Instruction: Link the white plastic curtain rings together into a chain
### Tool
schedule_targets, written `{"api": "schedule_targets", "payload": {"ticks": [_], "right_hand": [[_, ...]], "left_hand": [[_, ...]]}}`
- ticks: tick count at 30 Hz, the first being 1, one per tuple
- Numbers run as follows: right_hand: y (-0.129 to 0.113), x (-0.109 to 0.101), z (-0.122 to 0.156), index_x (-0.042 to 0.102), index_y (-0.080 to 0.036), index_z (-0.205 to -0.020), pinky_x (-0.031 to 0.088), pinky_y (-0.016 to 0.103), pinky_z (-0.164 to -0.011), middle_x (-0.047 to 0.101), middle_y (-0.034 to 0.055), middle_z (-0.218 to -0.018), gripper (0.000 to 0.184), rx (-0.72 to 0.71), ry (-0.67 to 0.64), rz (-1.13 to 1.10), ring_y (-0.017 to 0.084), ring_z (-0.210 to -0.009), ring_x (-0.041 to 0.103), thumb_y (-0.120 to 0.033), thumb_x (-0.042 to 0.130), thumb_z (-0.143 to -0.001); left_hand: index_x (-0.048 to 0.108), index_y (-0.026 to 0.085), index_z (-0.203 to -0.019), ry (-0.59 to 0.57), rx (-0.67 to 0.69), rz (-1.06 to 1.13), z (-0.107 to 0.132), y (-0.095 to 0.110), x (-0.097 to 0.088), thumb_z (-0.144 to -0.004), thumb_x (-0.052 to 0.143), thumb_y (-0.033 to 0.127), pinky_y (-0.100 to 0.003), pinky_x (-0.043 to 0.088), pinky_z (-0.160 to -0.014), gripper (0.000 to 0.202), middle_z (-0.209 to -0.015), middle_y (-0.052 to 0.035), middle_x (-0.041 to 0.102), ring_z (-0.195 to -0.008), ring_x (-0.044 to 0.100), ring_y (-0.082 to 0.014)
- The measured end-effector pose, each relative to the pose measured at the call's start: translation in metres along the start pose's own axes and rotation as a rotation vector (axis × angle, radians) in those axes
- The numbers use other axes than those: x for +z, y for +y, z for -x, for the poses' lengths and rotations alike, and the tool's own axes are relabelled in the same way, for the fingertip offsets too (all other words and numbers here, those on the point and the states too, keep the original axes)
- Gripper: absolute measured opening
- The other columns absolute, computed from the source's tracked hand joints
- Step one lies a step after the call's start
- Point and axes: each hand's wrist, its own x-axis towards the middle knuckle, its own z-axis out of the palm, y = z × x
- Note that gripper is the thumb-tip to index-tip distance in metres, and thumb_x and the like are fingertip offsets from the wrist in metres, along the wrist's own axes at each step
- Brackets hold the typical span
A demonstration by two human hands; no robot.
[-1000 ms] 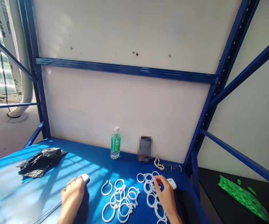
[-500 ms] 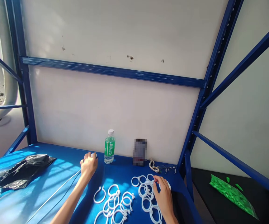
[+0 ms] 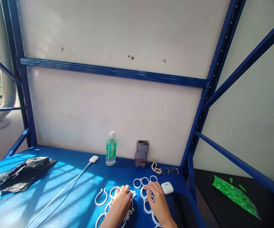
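Note:
My left hand (image 3: 120,204) is over the left pile of white plastic rings (image 3: 100,218), fingers bent down among them and slightly apart; its fingertips are partly hidden. A single white ring with a small gap at its top (image 3: 95,201) lies just left of that pile. My right hand (image 3: 158,202) rests at a second group of white rings (image 3: 137,186), thumb apart from its curved fingers, with no ring visibly lifted. Beside the right hand sits a small white rounded case (image 3: 167,188).
A white plug block (image 3: 94,159) with a long cable lies left of a water bottle (image 3: 111,150). A blurred phone-like object (image 3: 141,154), glasses (image 3: 170,171) and a beige band (image 3: 156,167) stand or lie along the back. Black plastic (image 3: 27,174) is left; a green-filled bag (image 3: 235,196) right.
My left hand has let go of the white plug block and moved right and nearer, onto the left ring pile. My right hand has shifted slightly left, uncovering the white case.

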Motion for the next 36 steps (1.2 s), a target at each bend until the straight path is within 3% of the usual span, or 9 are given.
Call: {"api": "schedule_targets", "payload": {"ticks": [4, 9, 12, 16, 21, 25, 28, 33, 36], "right_hand": [[0.004, -0.002, 0.000, 0.065, -0.025, -0.097, 0.048, 0.037, -0.087, 0.064, 0.0047, -0.097, 0.024, 0.027, 0.020, -0.058, 0.023, -0.098, 0.058, -0.016, 0.043, -0.092], [0.003, -0.002, 0.000, 0.059, -0.025, -0.116, 0.049, 0.032, -0.089, 0.064, 0.0056, -0.108, 0.028, 0.031, 0.036, -0.202, 0.021, -0.101, 0.061, -0.019, 0.048, -0.091], [0.003, -0.002, -0.001, 0.061, -0.025, -0.113, 0.052, 0.027, -0.080, 0.066, 0.0042, -0.099, 0.025, 0.008, 0.060, -0.265, 0.019, -0.088, 0.064, -0.021, 0.050, -0.091], [0.001, -0.002, -0.001, 0.063, -0.024, -0.107, 0.052, 0.024, -0.073, 0.066, 0.0028, -0.089, 0.019, -0.019, 0.107, -0.292, 0.017, -0.080, 0.064, -0.023, 0.054, -0.090], [-0.006, -0.003, -0.001, 0.066, -0.024, -0.095, 0.050, 0.022, -0.069, 0.066, 0.0018, -0.083, 0.012, -0.026, 0.131, -0.316, 0.016, -0.074, 0.064, -0.029, 0.056, -0.091], [-0.010, -0.005, 0.000, 0.064, -0.023, -0.087, 0.049, 0.022, -0.067, 0.066, 0.0011, -0.079, 0.015, -0.015, 0.138, -0.311, 0.016, -0.072, 0.063, -0.034, 0.055, -0.092], [-0.010, -0.006, 0.000, 0.062, -0.022, -0.084, 0.048, 0.021, -0.068, 0.066, 0.0009, -0.079, 0.017, 0.006, 0.145, -0.310, 0.016, -0.074, 0.064, -0.035, 0.055, -0.092], [-0.011, -0.005, 0.002, 0.063, -0.022, -0.084, 0.050, 0.021, -0.069, 0.068, 0.0009, -0.079, 0.018, 0.040, 0.129, -0.347, 0.016, -0.075, 0.065, -0.037, 0.055, -0.091], [-0.013, -0.005, 0.003, 0.066, -0.023, -0.092, 0.051, 0.021, -0.071, 0.070, 0.0020, -0.085, 0.017, 0.046, 0.134, -0.378, 0.017, -0.079, 0.067, -0.037, 0.056, -0.091]], "left_hand": [[0.065, 0.019, -0.095, 0.047, 0.061, 0.227, -0.008, -0.001, -0.016, -0.088, 0.034, 0.014, -0.037, 0.045, -0.087, 0.032, -0.113, -0.0111, 0.062, -0.100, 0.060, -0.0243], [0.055, 0.022, -0.090, -0.029, 0.132, 0.853, -0.019, -0.004, -0.038, -0.091, 0.038, 0.048, -0.029, 0.048, -0.078, 0.032, -0.094, -0.0034, 0.067, -0.087, 0.063, -0.0187], [0.050, 0.020, -0.083, -0.127, 0.184, 1.206, -0.026, -0.002, -0.037, -0.087, 0.042, 0.058, -0.029, 0.049, -0.071, 0.039, -0.084, -0.0026, 0.068, -0.076, 0.066, -0.0183], [0.047, 0.020, -0.081, -0.203, 0.174, 1.430, -0.029, -0.001, -0.026, -0.085, 0.046, 0.060, -0.029, 0.049, -0.065, 0.040, -0.077, -0.0013, 0.068, -0.065, 0.068, -0.0177], [0.049, 0.020, -0.081, -0.178, 0.168, 1.431, -0.022, -0.001, -0.024, -0.085, 0.046, 0.059, -0.028, 0.049, -0.061, 0.039, -0.070, 0.0000, 0.066, -0.059, 0.065, -0.0163], [0.055, 0.021, -0.101, 0.006, 0.216, 1.145, -0.012, 0.000, -0.029, -0.080, 0.059, 0.053, -0.026, 0.048, -0.069, 0.038, -0.079, -0.0008, 0.066, -0.071, 0.060, -0.0158], [0.057, 0.023, -0.110, 0.072, 0.240, 0.970, -0.007, 0.001, -0.030, -0.074, 0.067, 0.050, -0.026, 0.047, -0.074, 0.045, -0.087, -0.0020, 0.066, -0.077, 0.058, -0.0163], [0.063, 0.021, -0.092, 0.085, 0.196, 0.989, -0.006, 0.003, -0.031, -0.073, 0.065, 0.052, -0.025, 0.046, -0.071, 0.037, -0.078, -0.0004, 0.064, -0.074, 0.057, -0.0160], [0.059, 0.018, -0.082, -0.041, 0.128, 1.156, -0.010, 0.005, -0.028, -0.072, 0.063, 0.058, -0.024, 0.045, -0.059, 0.041, -0.064, 0.0016, 0.061, -0.060, 0.056, -0.0138]]}}
